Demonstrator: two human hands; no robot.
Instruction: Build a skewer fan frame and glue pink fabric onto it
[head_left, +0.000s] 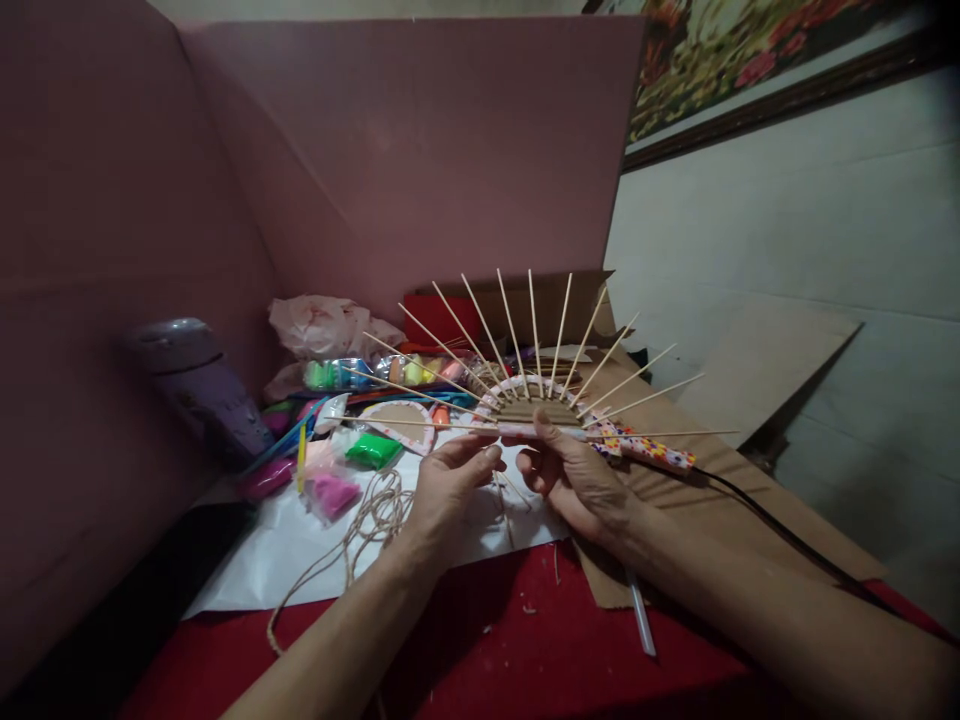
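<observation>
R hand (581,482) clamps cardboard half-disc (519,409) w/ sticks (533,312) by its straight edge; L hand (450,487) adjacent (can't tell if gripping). Twine (381,512) lies left of half-disc.

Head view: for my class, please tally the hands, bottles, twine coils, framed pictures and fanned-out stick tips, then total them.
Hands (left, right): 2
Bottle: 1
Twine coil: 1
Framed picture: 1
Fanned-out stick tips: 14
Total: 19
</observation>
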